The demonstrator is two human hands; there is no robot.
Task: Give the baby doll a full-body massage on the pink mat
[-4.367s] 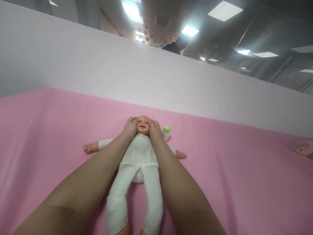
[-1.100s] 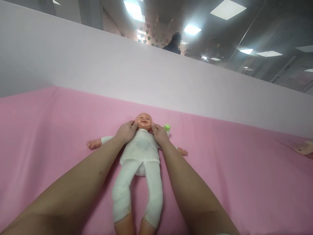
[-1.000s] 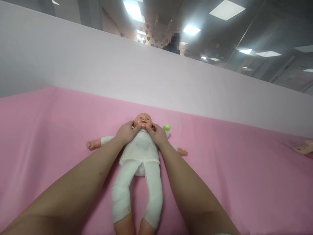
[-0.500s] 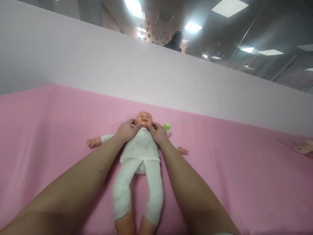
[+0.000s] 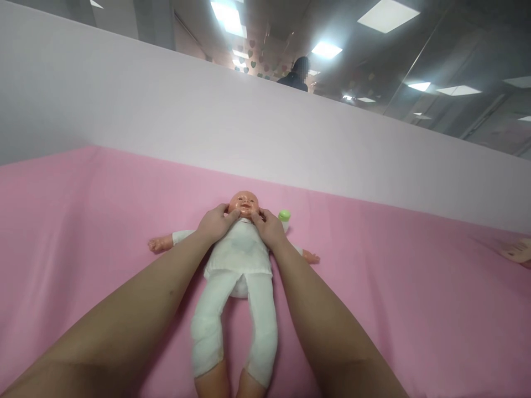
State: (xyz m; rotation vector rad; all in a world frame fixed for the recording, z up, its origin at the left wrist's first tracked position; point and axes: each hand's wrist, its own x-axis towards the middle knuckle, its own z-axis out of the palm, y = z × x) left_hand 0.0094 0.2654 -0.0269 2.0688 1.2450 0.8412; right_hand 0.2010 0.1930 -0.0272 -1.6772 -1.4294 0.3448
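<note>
— Since earlier, both hands have slid from the doll's (image 5: 238, 260) temples down to its chin.
— Left hand (image 5: 214, 224) and right hand (image 5: 269, 228) press thumbs there; doll lies face-up on the pink bench (image 5: 415, 287), holding nothing.

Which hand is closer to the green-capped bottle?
Right. The right hand rests at the doll's jaw, just beside the bottle; the left hand is across the doll's chest, farther away.

no readable text, label, brand or number anywhere, any print on the green-capped bottle (image 5: 284, 219) too small to read
</note>
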